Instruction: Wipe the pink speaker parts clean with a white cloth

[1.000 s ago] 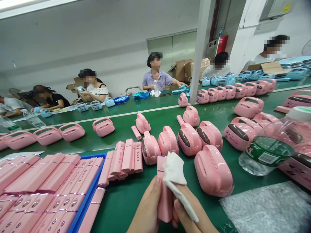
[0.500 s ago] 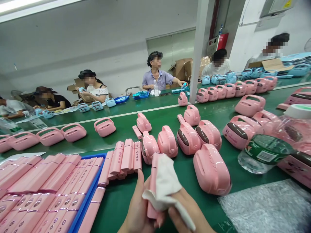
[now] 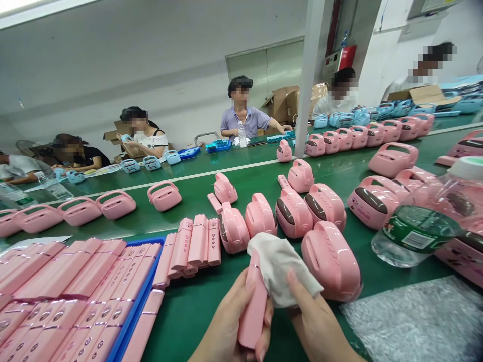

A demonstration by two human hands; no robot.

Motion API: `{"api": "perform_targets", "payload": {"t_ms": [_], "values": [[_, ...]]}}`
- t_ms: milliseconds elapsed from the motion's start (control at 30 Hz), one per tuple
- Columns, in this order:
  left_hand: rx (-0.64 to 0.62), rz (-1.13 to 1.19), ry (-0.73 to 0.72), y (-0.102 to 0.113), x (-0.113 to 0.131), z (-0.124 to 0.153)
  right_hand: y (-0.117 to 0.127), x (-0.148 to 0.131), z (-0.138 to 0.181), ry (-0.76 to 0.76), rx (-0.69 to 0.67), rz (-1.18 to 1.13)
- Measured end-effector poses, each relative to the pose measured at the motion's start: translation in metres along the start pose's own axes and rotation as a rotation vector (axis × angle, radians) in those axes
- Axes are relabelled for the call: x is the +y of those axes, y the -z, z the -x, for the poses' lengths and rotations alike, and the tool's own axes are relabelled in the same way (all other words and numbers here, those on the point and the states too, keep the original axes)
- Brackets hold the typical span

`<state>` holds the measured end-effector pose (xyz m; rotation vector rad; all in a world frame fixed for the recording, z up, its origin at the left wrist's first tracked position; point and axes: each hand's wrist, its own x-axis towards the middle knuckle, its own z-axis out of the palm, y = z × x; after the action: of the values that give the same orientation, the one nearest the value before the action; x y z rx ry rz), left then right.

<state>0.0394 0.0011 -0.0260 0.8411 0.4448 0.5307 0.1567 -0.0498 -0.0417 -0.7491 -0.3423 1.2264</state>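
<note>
My left hand (image 3: 231,314) is wrapped round a pink microphone (image 3: 252,317), a slim stick with a thin shiny band, its top end tilted away from me. A white cloth (image 3: 277,264) covers the upper right side of the microphone. Gripping that cloth is my right hand (image 3: 320,322), its thumb pressed on top and its other fingers mostly hidden beneath. Just beyond stand pink handled speakers (image 3: 332,261), upright on the green table. To the left of my hands, a small stack of similar pink microphones (image 3: 198,244) lies on the table.
A blue tray (image 3: 138,296) piled with pink microphones fills the left side. On the right are a large water bottle (image 3: 411,241) and a clear plastic bag (image 3: 415,322). Across the green table (image 3: 181,306), several people sit near blue speakers (image 3: 341,120) and a post (image 3: 307,75).
The microphone has tipped and come slightly closer to me. My right hand has shifted the cloth to the right and spread it over the microphone's upper side.
</note>
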Motion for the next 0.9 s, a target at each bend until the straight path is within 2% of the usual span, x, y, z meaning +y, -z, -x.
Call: {"api": "perform_targets", "payload": {"t_ms": [133,267,367,500,600,700,800,900], "values": [[0.159,-0.103,-0.065,-0.004,0.012,0.006,-0.002,0.01,0.006,-0.086,-0.102,-0.041],[0.181,-0.319,-0.061,-0.009,0.026,0.014,-0.005,0.006,0.001,-0.158,-0.084,-0.076],[0.286,-0.637,-0.095,-0.01,0.037,0.022,-0.004,0.0,-0.008,-0.157,-0.01,-0.11],[0.395,-1.132,-0.165,-0.013,0.061,0.045,0.001,-0.001,-0.013,-0.195,-0.022,-0.109],[0.437,-1.527,-0.079,-0.021,0.078,0.067,0.003,0.002,-0.013,-0.2,-0.022,-0.059],[0.442,-1.854,0.132,-0.029,0.081,0.076,0.001,0.001,-0.011,-0.199,-0.003,-0.016],[0.416,-2.027,0.292,-0.033,0.074,0.067,-0.004,-0.006,-0.009,-0.191,-0.006,-0.008],[0.45,-2.113,0.319,-0.035,0.066,0.051,-0.009,-0.014,-0.006,-0.175,-0.007,-0.017]]}}
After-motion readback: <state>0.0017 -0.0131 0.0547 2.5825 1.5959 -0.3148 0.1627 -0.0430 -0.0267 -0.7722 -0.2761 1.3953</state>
